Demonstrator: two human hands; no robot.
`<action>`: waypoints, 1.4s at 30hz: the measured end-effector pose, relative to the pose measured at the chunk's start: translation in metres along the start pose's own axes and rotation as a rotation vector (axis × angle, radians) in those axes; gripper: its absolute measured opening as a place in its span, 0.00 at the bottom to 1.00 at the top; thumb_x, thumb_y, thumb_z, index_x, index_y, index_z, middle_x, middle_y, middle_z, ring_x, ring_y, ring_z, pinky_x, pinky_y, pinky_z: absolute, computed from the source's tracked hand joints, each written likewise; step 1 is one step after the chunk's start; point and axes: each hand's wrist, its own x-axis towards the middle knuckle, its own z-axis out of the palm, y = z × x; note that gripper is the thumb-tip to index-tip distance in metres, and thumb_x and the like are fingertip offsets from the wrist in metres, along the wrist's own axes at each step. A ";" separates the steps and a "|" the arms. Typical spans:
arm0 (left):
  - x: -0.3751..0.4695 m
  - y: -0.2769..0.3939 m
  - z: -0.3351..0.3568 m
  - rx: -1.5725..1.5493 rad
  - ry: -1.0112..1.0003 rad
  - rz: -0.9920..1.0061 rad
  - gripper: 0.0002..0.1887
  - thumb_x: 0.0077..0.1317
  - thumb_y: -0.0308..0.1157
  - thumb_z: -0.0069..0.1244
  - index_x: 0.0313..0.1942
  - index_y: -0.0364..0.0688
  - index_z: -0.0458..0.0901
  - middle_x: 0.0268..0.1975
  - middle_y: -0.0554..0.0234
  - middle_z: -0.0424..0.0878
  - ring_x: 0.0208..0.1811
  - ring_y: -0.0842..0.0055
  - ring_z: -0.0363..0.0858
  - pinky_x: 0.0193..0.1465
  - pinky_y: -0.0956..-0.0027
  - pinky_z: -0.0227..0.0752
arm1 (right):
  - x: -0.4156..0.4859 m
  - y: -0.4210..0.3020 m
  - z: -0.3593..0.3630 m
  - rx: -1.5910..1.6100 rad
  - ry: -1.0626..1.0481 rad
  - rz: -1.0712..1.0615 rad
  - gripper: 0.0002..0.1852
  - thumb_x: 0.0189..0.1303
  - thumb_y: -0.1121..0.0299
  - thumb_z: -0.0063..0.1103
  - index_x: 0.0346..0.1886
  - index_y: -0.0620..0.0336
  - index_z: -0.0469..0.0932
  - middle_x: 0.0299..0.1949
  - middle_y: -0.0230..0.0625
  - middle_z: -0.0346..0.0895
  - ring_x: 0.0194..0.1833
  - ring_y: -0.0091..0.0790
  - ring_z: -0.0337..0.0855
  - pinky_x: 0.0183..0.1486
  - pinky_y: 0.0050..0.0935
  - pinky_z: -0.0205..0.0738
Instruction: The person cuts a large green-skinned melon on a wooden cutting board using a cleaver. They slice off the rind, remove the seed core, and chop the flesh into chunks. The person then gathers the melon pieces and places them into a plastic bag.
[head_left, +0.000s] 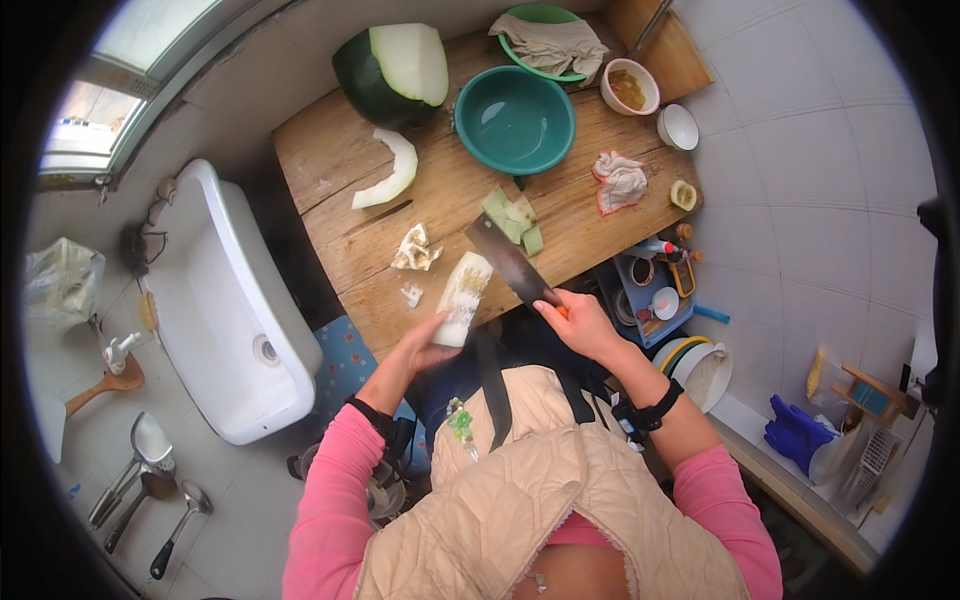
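My left hand (429, 341) grips the lower end of a pale winter melon wedge (463, 296), its seedy, pulpy side facing up at the table's near edge. In my right hand (576, 319) is the handle of a cleaver (514, 261); the blade points up and left, just right of the wedge. Green peel pieces (513, 217) lie beyond the blade. Scooped seedy pulp (415, 249) sits left of the wedge, with a small white scrap (411, 295) nearer me. A curved, peeled melon slice (390, 171) rests farther back, before the large cut winter melon (391, 75) with dark green rind.
On the wooden table (337, 157) stand a teal basin (515, 120), a green basin (536, 16) with a cloth, two bowls, a crumpled cloth (621, 182) and a small cut vegetable piece (682, 195). A white sink (232, 300) is at left; a blue rack (645, 300) stands below right.
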 end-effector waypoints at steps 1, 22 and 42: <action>0.007 -0.005 -0.002 -0.034 0.000 0.003 0.19 0.76 0.43 0.53 0.62 0.47 0.75 0.55 0.59 0.83 0.56 0.64 0.82 0.58 0.46 0.79 | -0.004 0.000 0.004 -0.006 -0.033 -0.035 0.17 0.71 0.57 0.62 0.37 0.65 0.81 0.25 0.53 0.80 0.29 0.58 0.82 0.33 0.45 0.75; -0.003 -0.063 0.064 -0.401 0.023 0.304 0.29 0.82 0.55 0.34 0.74 0.49 0.63 0.70 0.62 0.71 0.68 0.66 0.72 0.68 0.54 0.67 | 0.001 0.058 0.023 -0.339 -0.360 -0.381 0.08 0.67 0.68 0.63 0.47 0.58 0.81 0.34 0.41 0.86 0.32 0.47 0.87 0.31 0.40 0.81; 0.006 -0.075 0.081 -0.564 0.112 0.471 0.28 0.83 0.53 0.32 0.75 0.48 0.59 0.71 0.58 0.72 0.67 0.65 0.75 0.68 0.54 0.71 | 0.016 0.090 0.010 -0.512 -0.440 -0.615 0.17 0.63 0.65 0.67 0.53 0.57 0.79 0.26 0.33 0.77 0.24 0.40 0.83 0.24 0.38 0.74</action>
